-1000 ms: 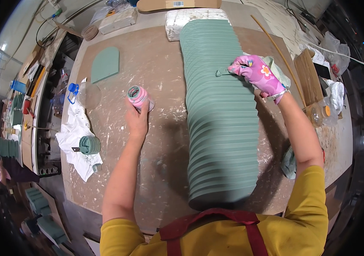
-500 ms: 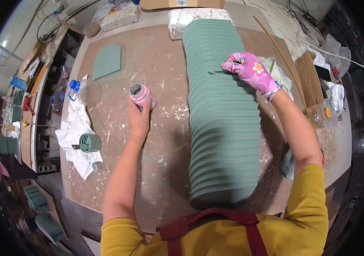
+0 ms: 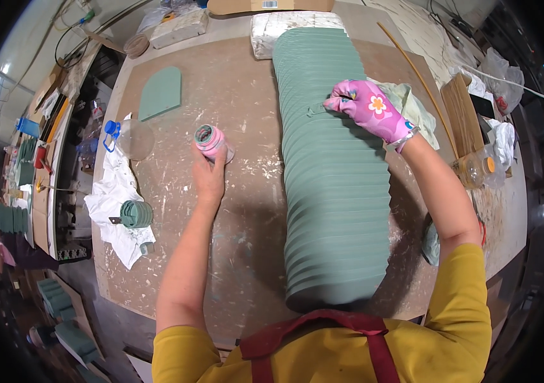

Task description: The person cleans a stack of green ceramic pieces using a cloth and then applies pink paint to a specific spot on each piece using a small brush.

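Observation:
My bare left hand (image 3: 208, 182) is wrapped round a small pink jar (image 3: 213, 145), its open mouth tilted up and dark green residue inside. A long row of green round-topped panels (image 3: 336, 191), packed face to face, runs down the table in front of me. Above its far part is my right hand (image 3: 369, 110), in a pink flowered glove, with the fingers pinched together. What they hold is hidden by the glove. Just left of the fingertips, a small rough green smear (image 3: 316, 111) marks the panel edges.
One loose green panel (image 3: 162, 94) lies at the far left. Nearer are a white cloth (image 3: 115, 185), a ribbed green pot (image 3: 136, 214) and a see-through bottle (image 3: 135, 140). At right lie a thin stick (image 3: 412, 80), a pale cloth (image 3: 417, 105) and an orange-capped jar (image 3: 474, 171).
My right hand has shifted slightly left. The thin dark tip that showed at its fingers is no longer distinct. My left hand and the jar stay in place.

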A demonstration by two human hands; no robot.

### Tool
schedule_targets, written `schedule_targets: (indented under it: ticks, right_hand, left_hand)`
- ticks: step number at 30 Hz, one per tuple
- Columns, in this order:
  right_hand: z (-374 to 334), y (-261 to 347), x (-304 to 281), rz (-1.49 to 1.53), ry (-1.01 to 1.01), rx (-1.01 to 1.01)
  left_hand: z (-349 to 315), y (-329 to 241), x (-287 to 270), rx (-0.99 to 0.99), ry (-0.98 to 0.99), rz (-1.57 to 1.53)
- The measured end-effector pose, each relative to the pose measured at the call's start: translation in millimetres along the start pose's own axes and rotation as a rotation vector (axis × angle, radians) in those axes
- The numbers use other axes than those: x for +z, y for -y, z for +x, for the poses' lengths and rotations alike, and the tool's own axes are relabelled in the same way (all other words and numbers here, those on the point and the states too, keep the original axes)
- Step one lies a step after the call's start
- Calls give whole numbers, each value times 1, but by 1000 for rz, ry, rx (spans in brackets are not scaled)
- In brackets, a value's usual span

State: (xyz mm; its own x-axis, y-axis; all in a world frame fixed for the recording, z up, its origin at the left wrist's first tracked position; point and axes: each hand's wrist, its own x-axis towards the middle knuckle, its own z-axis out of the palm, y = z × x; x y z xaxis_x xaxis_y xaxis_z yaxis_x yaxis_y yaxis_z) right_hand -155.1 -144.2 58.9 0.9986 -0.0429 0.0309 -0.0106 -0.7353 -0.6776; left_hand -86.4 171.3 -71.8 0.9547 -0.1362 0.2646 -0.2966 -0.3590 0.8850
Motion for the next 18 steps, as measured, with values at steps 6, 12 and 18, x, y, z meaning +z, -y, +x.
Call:
schedule_targets:
  ticks: [6, 12, 18]
  right_hand:
    - [0, -11, -4, 306, 1, 217]
    - [-1, -10, 3, 5, -28, -44]
    - [-8, -26, 8, 269, -157, -62]
  left_hand:
    - [0, 6, -2, 24, 5, -12]
    - [1, 1, 1, 39, -10, 14]
    - [1, 1, 1, 47, 2, 38]
